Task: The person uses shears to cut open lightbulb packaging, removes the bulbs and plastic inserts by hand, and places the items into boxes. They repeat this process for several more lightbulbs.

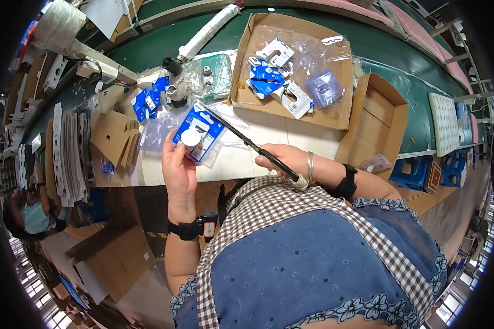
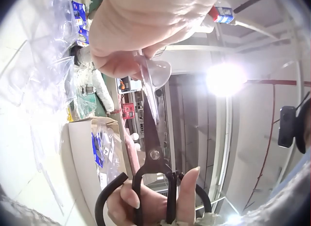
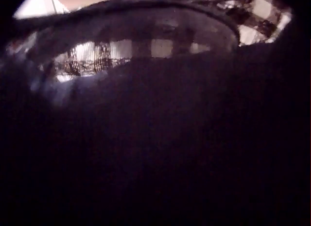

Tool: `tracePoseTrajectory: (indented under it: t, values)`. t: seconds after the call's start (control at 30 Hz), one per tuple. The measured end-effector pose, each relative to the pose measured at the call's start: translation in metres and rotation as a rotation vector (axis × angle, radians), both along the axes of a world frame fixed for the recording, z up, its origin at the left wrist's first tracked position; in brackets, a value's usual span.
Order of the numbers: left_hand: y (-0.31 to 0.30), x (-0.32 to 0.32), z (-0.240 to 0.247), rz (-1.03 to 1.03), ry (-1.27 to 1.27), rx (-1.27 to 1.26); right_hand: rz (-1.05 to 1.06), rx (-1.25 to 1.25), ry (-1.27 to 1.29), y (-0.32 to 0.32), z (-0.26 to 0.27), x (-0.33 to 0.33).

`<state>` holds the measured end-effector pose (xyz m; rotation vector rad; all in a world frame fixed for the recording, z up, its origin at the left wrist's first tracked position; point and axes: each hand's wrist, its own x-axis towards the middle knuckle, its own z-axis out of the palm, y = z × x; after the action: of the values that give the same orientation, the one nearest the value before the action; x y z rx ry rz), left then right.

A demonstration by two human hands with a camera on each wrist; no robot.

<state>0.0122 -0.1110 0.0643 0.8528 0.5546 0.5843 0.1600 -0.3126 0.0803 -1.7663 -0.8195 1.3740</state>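
My left hand (image 1: 179, 169) pinches a clear plastic blister pack with a blue printed card (image 1: 207, 122) and a round white part (image 1: 190, 137) showing at its front. In my right hand (image 1: 288, 158) I grip black-handled scissors (image 1: 248, 141) by the handles, blades pointing toward the pack. Seen from the left wrist, the scissors (image 2: 154, 155) reach up to the edge of the clear plastic (image 2: 149, 92), and the blades overlap it. Dark cloth and a strip of checked apron (image 3: 160, 47) fill the right wrist view, hiding that hand.
A cardboard tray (image 1: 343, 112) holds blue-and-white cards and clear plastic shells. Beside it stands an open cardboard box (image 1: 376, 109). More blue cards (image 1: 144, 104), bulb-like parts (image 1: 175, 93) and brown cardboard pieces (image 1: 111, 134) lie to the left. Another person (image 1: 35, 211) is at far left.
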Motion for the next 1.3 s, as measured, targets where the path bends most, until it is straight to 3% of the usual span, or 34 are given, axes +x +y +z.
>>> tracePoseTrajectory:
  t: [0.13,1.3]
  values:
    - [-0.001,-0.002,0.000,-0.017,0.013,-0.021,0.077,0.059,-0.116,0.005,-0.009,0.001]
    - [-0.001,-0.013,0.007,-0.032,0.030,-0.008,-0.031,-0.065,-0.045,0.028,-0.010,-0.017]
